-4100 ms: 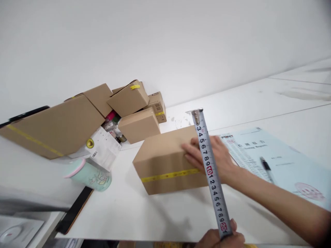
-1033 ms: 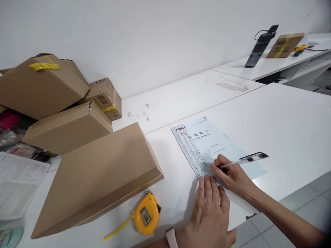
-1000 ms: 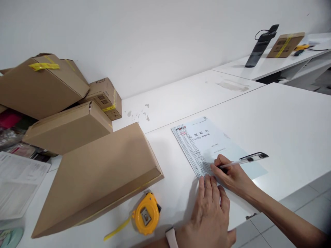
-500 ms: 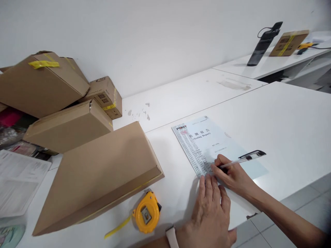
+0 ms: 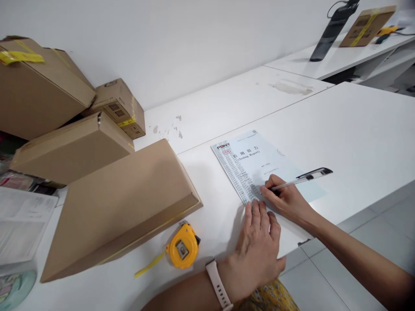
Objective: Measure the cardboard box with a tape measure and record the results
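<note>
My right hand (image 5: 287, 198) grips a clear pen with a black cap end (image 5: 308, 176), its tip down at the lower part of a pale blue report booklet (image 5: 259, 162). "Testing Report" is printed across the cover. My left hand (image 5: 259, 242) lies flat, fingers stretched out, with its fingertips on the booklet's bottom edge; a pink watch band circles the wrist. Left of that hand rests a yellow tape measure (image 5: 183, 246) with a short length of tape pulled out. Whether the pen tip touches the paper is hidden by my fingers.
A large flat cardboard box (image 5: 129, 207) lies left of the booklet, with more cardboard boxes (image 5: 42, 86) stacked behind it. Printed sheets (image 5: 22, 224) and a glass (image 5: 16, 287) are at far left. A dark bottle (image 5: 332, 34) stands far right. The table's front edge runs beneath my wrists.
The view has tilted down, so everything sits higher in the picture and more of my left forearm shows. Pen, hands and booklet keep nearly the same places relative to one another.
</note>
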Motion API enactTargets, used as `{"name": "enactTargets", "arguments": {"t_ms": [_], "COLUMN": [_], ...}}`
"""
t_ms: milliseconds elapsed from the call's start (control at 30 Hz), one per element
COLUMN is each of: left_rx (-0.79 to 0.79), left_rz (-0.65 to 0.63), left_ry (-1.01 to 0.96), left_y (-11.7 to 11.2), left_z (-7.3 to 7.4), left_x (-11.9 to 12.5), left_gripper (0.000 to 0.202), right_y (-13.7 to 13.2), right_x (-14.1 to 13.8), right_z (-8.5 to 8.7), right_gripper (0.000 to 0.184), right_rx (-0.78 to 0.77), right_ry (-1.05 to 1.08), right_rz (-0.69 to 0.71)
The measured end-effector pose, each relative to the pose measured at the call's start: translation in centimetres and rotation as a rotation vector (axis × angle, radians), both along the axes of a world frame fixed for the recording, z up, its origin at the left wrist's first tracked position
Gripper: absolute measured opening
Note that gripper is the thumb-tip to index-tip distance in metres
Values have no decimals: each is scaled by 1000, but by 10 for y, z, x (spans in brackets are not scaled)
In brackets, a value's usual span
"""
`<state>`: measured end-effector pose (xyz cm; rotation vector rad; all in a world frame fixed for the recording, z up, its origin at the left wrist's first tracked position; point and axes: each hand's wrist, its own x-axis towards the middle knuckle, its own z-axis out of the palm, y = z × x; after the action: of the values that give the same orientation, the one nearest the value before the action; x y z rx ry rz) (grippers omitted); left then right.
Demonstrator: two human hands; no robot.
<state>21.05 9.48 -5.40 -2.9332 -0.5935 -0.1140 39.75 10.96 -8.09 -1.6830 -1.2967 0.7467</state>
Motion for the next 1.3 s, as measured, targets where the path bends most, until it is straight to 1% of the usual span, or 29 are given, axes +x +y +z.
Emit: {"name": "enactTargets", "arguments": {"t_ms": [233,533,833,1100,1300], "left_rx": [-18,-39,-85,-59,-42], "left_rz": [-6,-17,0,-5,-7], "left_ry": [21,101,76,38,31], "left_y": [0,1,-1,0,-1], "left_z": [-3,7,-4,-4,-5], "left_x": [1,1,4,2,2], "left_gripper": [84,85,91,87,89], "right_y": [-1,-2,0,0,1], "right_x": [-1,-2,-3,-3,-4], "right_z": [2,2,5,5,6], "right_gripper": [27,25,26,26,27], "right_rx": [-4,-19,-19,-7,-6], "right_ry": [-19,-12,-6,-40,-47], "right_rz": [-17,-22,-14,-15,-25]}}
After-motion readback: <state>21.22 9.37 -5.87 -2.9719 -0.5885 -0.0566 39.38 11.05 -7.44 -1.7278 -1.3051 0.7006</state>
